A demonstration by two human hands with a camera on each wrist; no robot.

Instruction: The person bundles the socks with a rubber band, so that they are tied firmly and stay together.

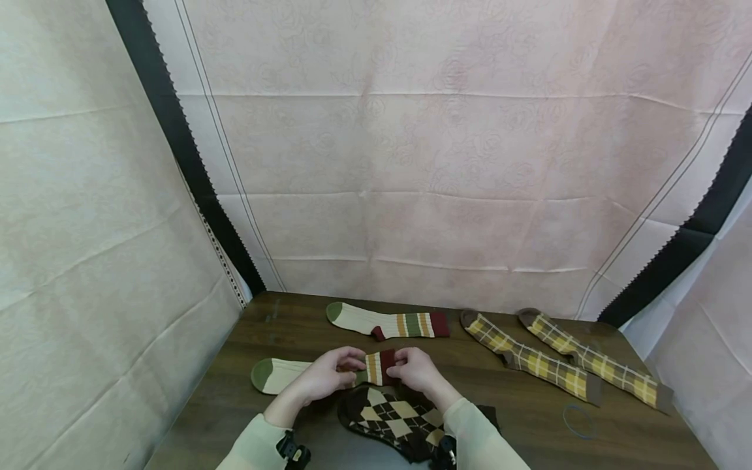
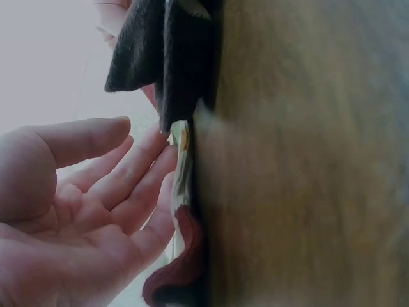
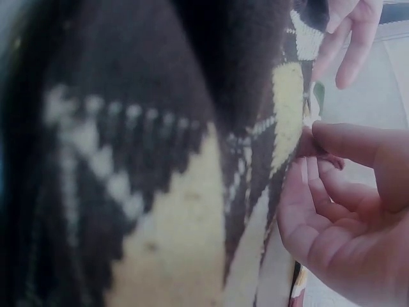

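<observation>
Pinching the striped sock (image 1: 374,369) by its maroon cuff with the right hand (image 1: 418,370); touching it with the loose, ungripping left hand (image 1: 329,376). Lying on the table (image 1: 214,411) beneath the grip, probably steadied to keep it flat. See at least one dark diamond-patterned sock (image 1: 396,412) just nearer, a matching sock (image 1: 388,324) beyond, and rightward two plaid socks (image 1: 531,361), probably paired by pattern, near a blue ring (image 1: 564,418). No containers visible.

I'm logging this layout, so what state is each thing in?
Far striped sock: flat
Near striped sock: extended, pinched at its maroon end
Diamond-patterned socks: partly hidden
Plaid socks: flat, side by side
Blue loop: lying open
Left hand: thumb apart from fingers
Right hand: pinching near striped sock
</observation>
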